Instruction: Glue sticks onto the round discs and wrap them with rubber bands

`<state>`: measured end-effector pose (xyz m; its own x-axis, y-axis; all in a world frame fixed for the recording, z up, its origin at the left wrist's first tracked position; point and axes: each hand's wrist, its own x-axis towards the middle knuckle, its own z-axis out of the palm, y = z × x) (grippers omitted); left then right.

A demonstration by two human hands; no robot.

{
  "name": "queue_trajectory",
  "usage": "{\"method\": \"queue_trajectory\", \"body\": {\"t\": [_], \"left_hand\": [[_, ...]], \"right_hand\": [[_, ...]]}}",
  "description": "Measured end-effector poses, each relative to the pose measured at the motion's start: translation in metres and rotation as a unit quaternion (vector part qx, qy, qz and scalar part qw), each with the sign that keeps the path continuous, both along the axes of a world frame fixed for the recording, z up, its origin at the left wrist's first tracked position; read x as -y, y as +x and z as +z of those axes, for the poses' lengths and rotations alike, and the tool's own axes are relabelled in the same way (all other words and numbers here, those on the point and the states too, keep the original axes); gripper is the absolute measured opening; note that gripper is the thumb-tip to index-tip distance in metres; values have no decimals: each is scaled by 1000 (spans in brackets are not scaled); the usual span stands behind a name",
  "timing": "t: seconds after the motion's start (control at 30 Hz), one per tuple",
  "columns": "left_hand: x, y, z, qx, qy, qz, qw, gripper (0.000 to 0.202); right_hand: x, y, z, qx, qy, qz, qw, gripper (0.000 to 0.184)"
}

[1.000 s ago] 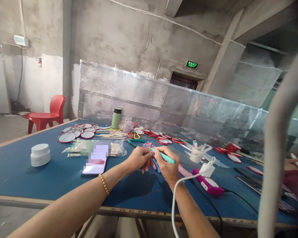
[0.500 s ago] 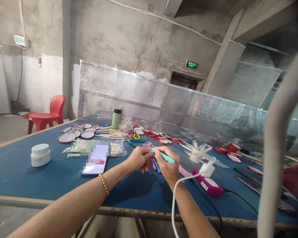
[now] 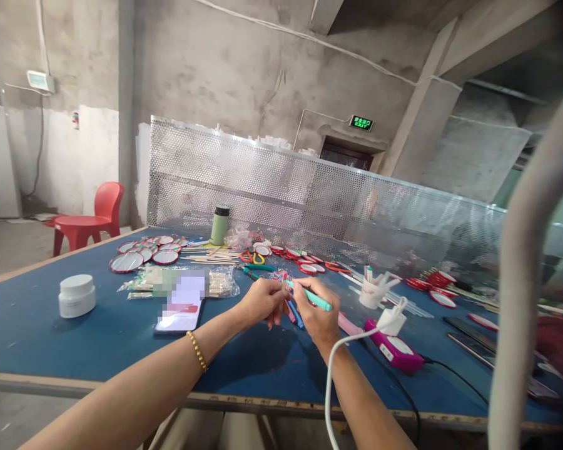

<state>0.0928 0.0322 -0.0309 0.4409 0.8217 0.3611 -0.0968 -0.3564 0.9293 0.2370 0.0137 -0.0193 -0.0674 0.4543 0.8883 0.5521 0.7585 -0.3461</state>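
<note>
My right hand (image 3: pixel 323 317) grips a teal marker (image 3: pixel 318 301) like a pen, its tip end pointing left toward my other hand. My left hand (image 3: pixel 261 302) is closed in a pinch, thumb and fingers meeting close to the marker's tip. What it pinches is too small to name; a bit of red shows by the fingertips. Blue and pink markers (image 3: pixel 295 314) lie on the table just below and between my hands. Behind my left hand are green-handled pliers (image 3: pixel 258 267).
On the blue table (image 3: pixel 136 356) are a lit phone (image 3: pixel 181 315), a white jar (image 3: pixel 77 296), bagged sticks (image 3: pixel 143 281), a green bottle (image 3: pixel 219 228) and several red-rimmed discs (image 3: pixel 126 261). To the right stand a cup of pens (image 3: pixel 371 294) and a magenta power strip (image 3: pixel 394 347) with a cable.
</note>
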Motion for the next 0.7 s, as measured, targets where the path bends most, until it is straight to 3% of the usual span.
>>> {"method": "queue_trajectory", "body": {"t": [0.7], "left_hand": [[3, -1, 3, -6, 3, 4, 1000, 32]], "right_hand": [[-1, 0, 0, 4, -3, 3, 1000, 16]]}}
